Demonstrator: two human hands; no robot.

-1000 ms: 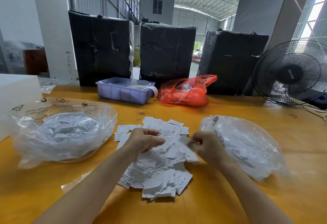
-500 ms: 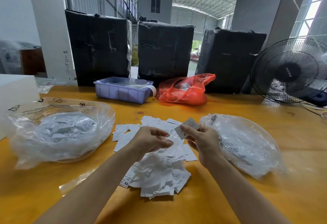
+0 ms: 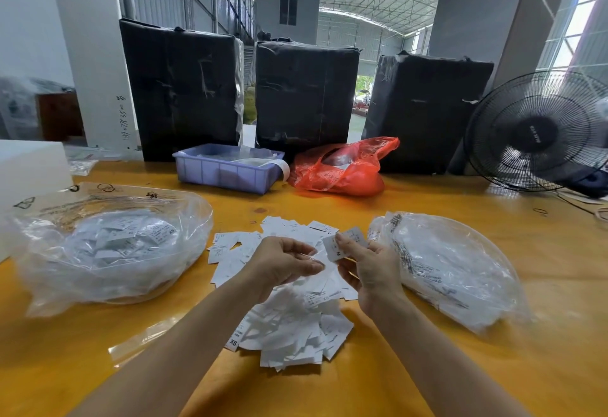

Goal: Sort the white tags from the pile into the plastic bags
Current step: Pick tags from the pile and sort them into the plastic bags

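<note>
The right hand (image 3: 371,272) pinches a few white tags (image 3: 342,244), one marked "M", above the pile (image 3: 289,314) between two clear plastic bags: left bag (image 3: 108,249), right bag (image 3: 450,268). The left hand (image 3: 283,262) has curled fingers; whether it holds a tag, I cannot tell. "XS" reads at the pile's near left edge.

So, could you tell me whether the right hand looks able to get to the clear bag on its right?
Probably yes: the right hand, pinching tags, sits beside the bag, nothing between.

Head view, downward over near table (image 3: 427,367)
</note>
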